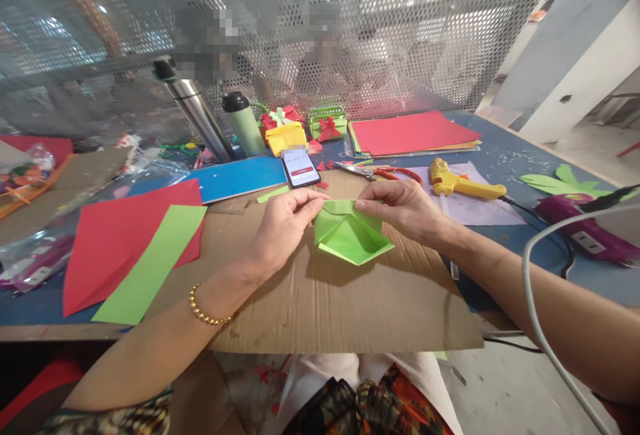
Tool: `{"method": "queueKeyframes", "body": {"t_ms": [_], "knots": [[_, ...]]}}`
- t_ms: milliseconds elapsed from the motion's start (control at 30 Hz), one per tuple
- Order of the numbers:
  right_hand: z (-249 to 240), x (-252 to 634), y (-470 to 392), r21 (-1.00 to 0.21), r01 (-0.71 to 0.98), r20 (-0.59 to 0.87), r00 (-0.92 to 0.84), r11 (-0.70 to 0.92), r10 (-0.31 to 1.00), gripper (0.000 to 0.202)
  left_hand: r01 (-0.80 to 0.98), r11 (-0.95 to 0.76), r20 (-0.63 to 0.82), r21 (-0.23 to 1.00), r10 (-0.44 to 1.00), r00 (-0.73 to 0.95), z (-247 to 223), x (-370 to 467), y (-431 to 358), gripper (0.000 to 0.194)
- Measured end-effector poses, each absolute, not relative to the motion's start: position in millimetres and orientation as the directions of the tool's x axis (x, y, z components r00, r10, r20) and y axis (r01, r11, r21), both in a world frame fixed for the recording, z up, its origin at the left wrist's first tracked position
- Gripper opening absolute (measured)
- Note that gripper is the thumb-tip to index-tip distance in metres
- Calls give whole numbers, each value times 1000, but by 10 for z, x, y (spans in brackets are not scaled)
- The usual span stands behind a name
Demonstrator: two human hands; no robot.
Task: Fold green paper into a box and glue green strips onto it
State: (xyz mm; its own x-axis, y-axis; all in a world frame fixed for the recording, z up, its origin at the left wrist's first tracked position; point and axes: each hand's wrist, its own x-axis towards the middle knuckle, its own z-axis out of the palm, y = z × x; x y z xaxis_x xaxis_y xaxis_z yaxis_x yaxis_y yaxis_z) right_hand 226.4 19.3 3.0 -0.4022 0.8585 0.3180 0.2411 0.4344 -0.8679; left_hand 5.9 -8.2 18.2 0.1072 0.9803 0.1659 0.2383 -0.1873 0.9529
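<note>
A folded light-green paper pouch [350,238] is held just above a cardboard sheet [350,315], its pocket opening toward me. My left hand [285,225] pinches its upper left corner between thumb and fingers. At the upper right edge, my right hand [400,208] grips the same fold with thumb and forefinger. A gold bead bracelet [203,308] circles my left wrist. Left of that hand, a green paper strip [155,265] lies over red paper [110,241]. Beyond my right hand rest red-handled scissors [380,171].
A yellow glue gun [465,185] and purple power strip [585,225] sit at right, with a grey cable [530,288] arching across. Behind stand a phone [301,168], a steel flask [200,118], a green bottle [244,121], small paper bags [327,127] and stacked coloured paper [415,133].
</note>
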Motion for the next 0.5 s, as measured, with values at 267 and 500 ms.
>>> {"method": "queueKeyframes", "body": {"t_ms": [267, 500], "knots": [[3, 2259, 181, -823, 289, 352, -415, 489, 839, 35, 258, -174, 152, 950, 983, 103, 155, 74, -64, 36], [-4, 2280, 203, -853, 278, 305, -422, 442, 854, 40, 253, -173, 149, 952, 982, 112, 188, 61, -53, 40]]}}
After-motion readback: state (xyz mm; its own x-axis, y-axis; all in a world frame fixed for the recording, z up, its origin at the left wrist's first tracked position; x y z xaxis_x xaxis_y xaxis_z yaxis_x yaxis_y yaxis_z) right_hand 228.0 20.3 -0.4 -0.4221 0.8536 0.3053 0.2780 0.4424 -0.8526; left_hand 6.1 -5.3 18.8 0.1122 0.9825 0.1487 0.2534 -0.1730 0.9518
